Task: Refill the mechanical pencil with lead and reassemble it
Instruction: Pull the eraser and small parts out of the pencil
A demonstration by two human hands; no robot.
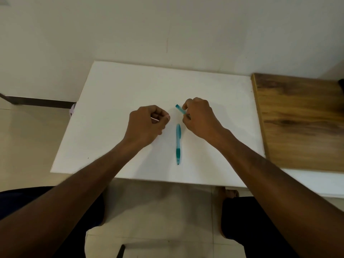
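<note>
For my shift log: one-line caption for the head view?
Teal pencil lies on white board; right hand holds small teal tube, left hand is closed.

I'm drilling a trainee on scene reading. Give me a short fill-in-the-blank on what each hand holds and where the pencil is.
1. The teal pencil lies on the white board between the two ____.
2. The right hand pinches a small ____ tube.
3. The left hand is closed around a thin ____ piece.
4. Right of the board sits a ____ surface.

Missing words: hands; teal; white; wooden

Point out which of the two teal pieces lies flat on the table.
The long pencil body, lying free between both hands. The short teal tube is pinched in the right hand.
</note>
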